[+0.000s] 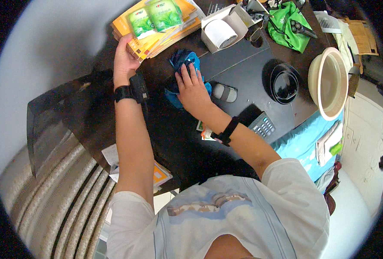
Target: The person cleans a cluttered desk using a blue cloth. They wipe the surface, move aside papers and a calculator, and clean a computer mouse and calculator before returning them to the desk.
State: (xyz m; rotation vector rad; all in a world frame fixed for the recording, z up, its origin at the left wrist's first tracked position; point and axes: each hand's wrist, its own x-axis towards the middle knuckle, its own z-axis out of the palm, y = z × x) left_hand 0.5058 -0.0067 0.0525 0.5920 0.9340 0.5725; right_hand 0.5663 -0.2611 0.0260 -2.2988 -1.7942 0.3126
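Observation:
My left hand (127,60) grips the near left corner of a stack of yellow-orange paper envelopes or booklets (159,45), its thumb on top. Two green-and-white plastic tissue packs (165,14) lie on that stack. On the dark tabletop (233,61), my right hand (194,92) lies palm down over a crumpled blue cloth (186,58), which shows beyond the fingers and along both sides. Just right of this hand sits a small grey and black object (224,93), perhaps a computer mouse. Beneath the right forearm, small printed packets (207,133) are partly hidden.
An open white box (209,40) holds a white cylinder (220,32). Sunglasses (255,33), a green bag (283,19) and an electric shaver (303,29) lie farther right. A coiled black belt (285,94), a calculator (263,125) and a cream basin (315,77) are nearer.

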